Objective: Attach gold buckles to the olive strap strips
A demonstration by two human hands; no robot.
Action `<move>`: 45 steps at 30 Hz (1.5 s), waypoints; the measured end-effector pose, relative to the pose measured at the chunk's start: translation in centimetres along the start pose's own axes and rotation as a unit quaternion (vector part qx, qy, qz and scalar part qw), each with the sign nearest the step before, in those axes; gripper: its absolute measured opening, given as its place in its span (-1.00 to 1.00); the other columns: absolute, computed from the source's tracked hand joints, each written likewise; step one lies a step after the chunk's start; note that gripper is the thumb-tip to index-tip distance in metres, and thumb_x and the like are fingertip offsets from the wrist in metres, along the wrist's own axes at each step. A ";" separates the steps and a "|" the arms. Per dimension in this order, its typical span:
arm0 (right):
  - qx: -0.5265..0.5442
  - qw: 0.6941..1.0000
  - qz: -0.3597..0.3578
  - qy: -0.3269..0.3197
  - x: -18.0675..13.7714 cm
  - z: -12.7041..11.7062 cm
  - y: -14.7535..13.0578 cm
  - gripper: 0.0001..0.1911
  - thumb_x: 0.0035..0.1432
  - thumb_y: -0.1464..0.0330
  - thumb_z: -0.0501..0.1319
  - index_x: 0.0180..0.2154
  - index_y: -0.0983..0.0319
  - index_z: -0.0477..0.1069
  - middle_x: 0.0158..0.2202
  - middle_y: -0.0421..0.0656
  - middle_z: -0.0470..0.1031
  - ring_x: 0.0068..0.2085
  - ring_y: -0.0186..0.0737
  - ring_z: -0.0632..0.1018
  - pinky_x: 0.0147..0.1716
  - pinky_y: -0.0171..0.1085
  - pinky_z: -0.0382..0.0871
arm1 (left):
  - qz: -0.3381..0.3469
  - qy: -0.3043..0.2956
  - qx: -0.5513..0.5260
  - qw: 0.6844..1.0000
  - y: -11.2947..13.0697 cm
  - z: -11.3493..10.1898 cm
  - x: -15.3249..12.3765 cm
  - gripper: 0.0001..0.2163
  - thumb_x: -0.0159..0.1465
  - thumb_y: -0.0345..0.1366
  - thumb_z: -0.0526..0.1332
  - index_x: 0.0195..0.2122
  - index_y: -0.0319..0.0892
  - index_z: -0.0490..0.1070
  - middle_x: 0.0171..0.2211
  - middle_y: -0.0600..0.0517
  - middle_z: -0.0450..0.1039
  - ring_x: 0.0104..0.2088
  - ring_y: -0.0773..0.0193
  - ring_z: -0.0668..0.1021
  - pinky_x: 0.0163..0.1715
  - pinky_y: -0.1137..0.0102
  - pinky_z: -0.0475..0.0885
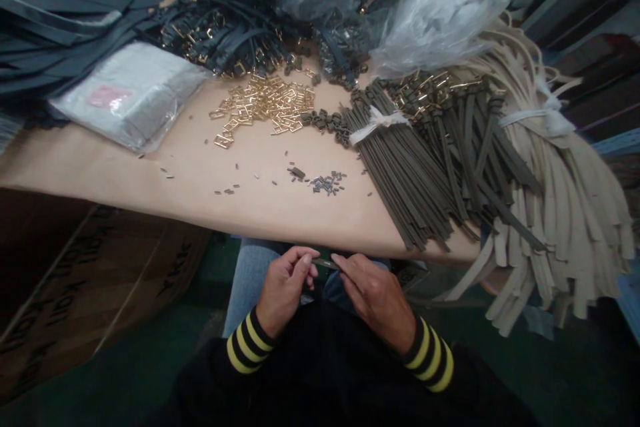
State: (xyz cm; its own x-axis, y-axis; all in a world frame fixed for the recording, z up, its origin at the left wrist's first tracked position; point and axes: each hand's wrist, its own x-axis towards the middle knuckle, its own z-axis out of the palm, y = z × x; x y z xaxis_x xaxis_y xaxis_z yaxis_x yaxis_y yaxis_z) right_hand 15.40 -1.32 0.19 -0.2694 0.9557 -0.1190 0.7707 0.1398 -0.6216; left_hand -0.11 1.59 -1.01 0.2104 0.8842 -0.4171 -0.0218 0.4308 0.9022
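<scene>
Just below the table's near edge, my left hand (286,285) and my right hand (376,297) pinch the two ends of a short dark olive strap (326,263). A small bright spot shows on the strap between my fingers; I cannot make out what it is. Nearest to my hands on the table lies a small heap of little metal pieces (327,183), with a short olive strip (297,173) beside it. To the right is a bundle of olive straps (400,173) tied with a white band (380,123).
Gold buckles (270,101) are piled mid-table, beside small dark loops (327,123). Dark straps with buckles (220,33) lie behind. A plastic-wrapped white packet (130,93) is at left. Beige straps (560,200) hang over the right edge. A cardboard box (95,280) stands below left.
</scene>
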 end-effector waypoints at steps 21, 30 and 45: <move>0.343 0.921 0.159 -0.097 4.0 -3.0 -0.1 -0.58 0.05 0.03 -0.05 -0.57 0.23 0.16 -0.70 -0.31 0.16 -0.68 -0.44 0.17 -0.66 -0.41 0.04 | 0.287 0.003 0.342 0.894 4.3 -2.0 3.6 -0.82 0.18 -0.41 0.02 -0.18 -0.19 0.26 -0.43 0.00 0.42 -0.42 0.32 0.47 -0.39 0.45 0.39; 0.367 0.911 0.186 0.014 6.0 -3.8 1.4 -0.57 0.03 0.01 -0.03 -0.53 0.24 0.20 -0.69 -0.31 0.18 -0.70 -0.46 0.19 -0.70 -0.42 0.09 | 0.378 0.043 0.505 0.775 12.1 -2.8 14.5 -0.84 0.18 -0.42 0.01 -0.32 -0.24 0.36 -0.39 -0.06 0.38 -0.38 0.26 0.43 -0.35 0.38 0.34; 0.393 0.904 0.167 0.013 6.2 -3.5 1.8 -0.67 0.11 0.13 -0.05 -0.46 0.26 0.20 -0.61 -0.29 0.26 -0.69 -0.48 0.24 -0.70 -0.44 0.13 | 0.280 0.027 0.594 0.754 12.9 1.1 21.1 -0.90 0.05 -0.52 0.08 -0.39 -0.28 0.29 -0.37 -0.11 0.30 -0.31 0.14 0.38 -0.30 0.27 0.29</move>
State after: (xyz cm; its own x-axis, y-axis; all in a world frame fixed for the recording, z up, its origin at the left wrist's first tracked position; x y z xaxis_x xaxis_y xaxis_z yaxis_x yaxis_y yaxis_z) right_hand 17.15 5.73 1.08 -0.0763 0.9177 -0.3899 0.1549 -0.3754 -0.9138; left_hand 5.16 25.58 1.98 0.4519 0.8874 0.0908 0.8052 -0.4496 0.3867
